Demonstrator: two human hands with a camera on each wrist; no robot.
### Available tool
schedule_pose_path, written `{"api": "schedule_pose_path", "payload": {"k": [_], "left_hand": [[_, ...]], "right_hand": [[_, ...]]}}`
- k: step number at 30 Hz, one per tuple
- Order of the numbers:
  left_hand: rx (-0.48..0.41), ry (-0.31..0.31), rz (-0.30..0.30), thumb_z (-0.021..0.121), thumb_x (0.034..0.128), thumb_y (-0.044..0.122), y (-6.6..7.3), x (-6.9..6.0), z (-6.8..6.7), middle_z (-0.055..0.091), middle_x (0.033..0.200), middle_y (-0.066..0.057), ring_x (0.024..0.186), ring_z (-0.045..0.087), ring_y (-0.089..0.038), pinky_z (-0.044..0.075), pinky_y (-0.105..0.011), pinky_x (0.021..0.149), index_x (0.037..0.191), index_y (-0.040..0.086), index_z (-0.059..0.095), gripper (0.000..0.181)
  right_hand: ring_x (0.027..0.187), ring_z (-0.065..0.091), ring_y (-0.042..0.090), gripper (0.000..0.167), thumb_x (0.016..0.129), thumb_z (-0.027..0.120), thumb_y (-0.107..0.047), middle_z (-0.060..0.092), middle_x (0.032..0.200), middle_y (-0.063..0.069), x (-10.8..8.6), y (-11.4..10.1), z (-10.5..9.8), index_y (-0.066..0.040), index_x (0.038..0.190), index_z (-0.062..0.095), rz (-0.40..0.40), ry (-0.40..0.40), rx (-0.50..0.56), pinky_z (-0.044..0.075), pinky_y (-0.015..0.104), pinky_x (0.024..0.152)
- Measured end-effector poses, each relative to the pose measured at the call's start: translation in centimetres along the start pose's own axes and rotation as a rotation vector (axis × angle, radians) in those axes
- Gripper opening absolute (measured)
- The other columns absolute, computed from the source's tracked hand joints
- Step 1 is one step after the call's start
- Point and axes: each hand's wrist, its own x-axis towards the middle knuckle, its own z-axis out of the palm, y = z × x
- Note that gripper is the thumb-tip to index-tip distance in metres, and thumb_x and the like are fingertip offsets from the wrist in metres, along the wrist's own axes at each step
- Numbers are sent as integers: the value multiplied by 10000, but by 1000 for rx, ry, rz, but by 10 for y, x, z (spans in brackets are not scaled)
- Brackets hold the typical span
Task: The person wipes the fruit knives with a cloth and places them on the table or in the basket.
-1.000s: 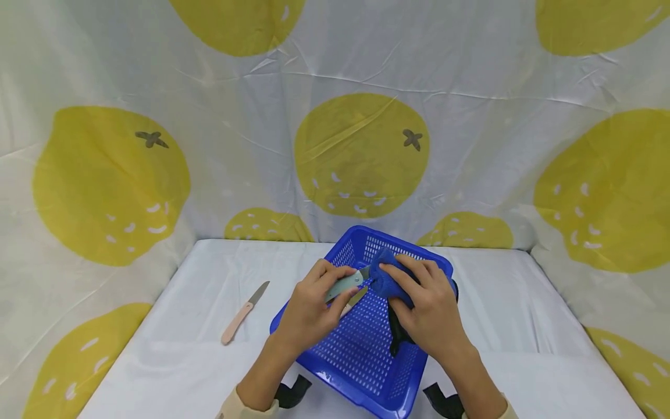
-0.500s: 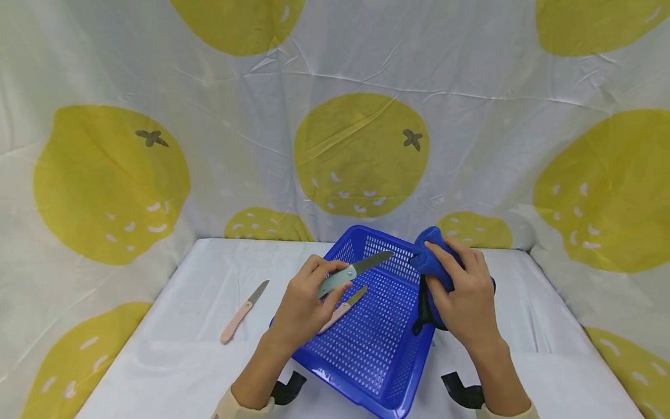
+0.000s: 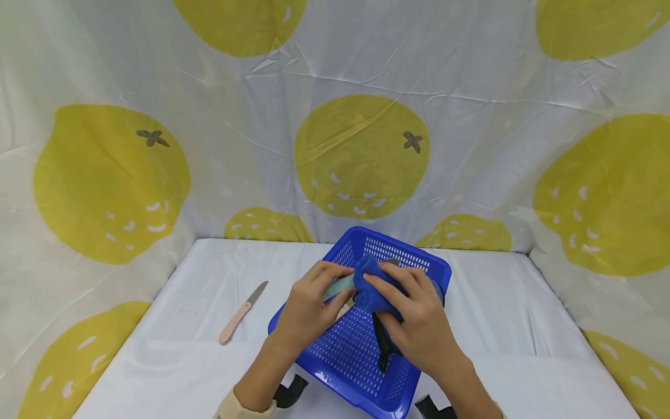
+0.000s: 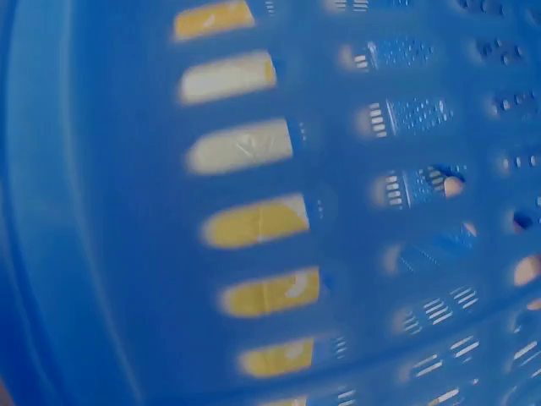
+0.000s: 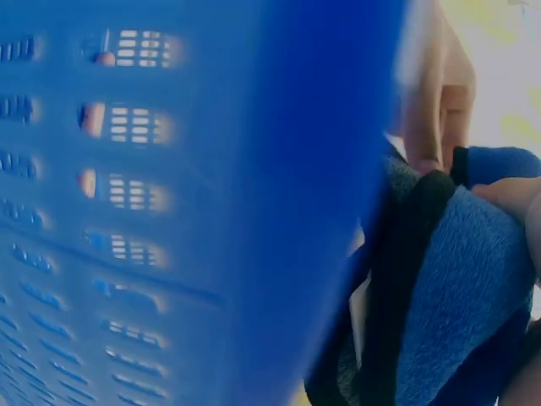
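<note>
backdrop (image 3: 481,134): white, creased, yellow fruit prints (image 3: 361,157) | tabletop (image 3: 497,302): white, faintly wrinkled

The left forearm (image 3: 266,369) and right forearm (image 3: 460,375) angle inward — left grip (image 3: 310,302) pinched, right grip (image 3: 423,317) curled just beside it — backs of both turned upward.

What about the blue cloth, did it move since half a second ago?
Yes. In the head view, the blue cloth moved left against the blue basket: it was across the right rim, and now most shows over the inside.
</note>
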Motion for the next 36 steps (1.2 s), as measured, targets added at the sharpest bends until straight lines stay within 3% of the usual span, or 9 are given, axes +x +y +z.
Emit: {"api": "schedule_pose_path", "payload": {"k": [7,15,27,36], "left_hand": [[45,-17,20,810,870,34,3,-1,2,704,1139,-86,940,710,-161,620,-264,792,1194,44,670,352],[13,-14,35,776,923,102,3,-1,2,698,1127,-60,949,720,-149,616,-251,802,1230,65,665,328],[-13,-2,5,778,921,117,3,0,-2,689,1099,-48,933,709,-147,616,-243,779,1218,77,677,315],[-41,14,-32,791,911,120,-1,1,-7,699,1096,-47,913,692,-138,603,-207,748,1201,73,683,313]], "right_hand": [[1198,557,321,506,860,766,-120,649,1369,75,0,-3,5,-200,1353,689,-10,-52,-58,464,539,1038],[1166,563,335,465,877,757,-109,632,1360,101,1,3,2,-176,1334,697,30,-35,-103,493,551,982],[1132,560,409,481,863,753,-62,622,1367,163,0,29,-8,-169,1329,699,107,38,-148,502,603,922],[1111,531,431,465,855,732,-7,615,1371,185,-3,49,-24,-132,1302,715,194,164,-173,442,606,891]]}}
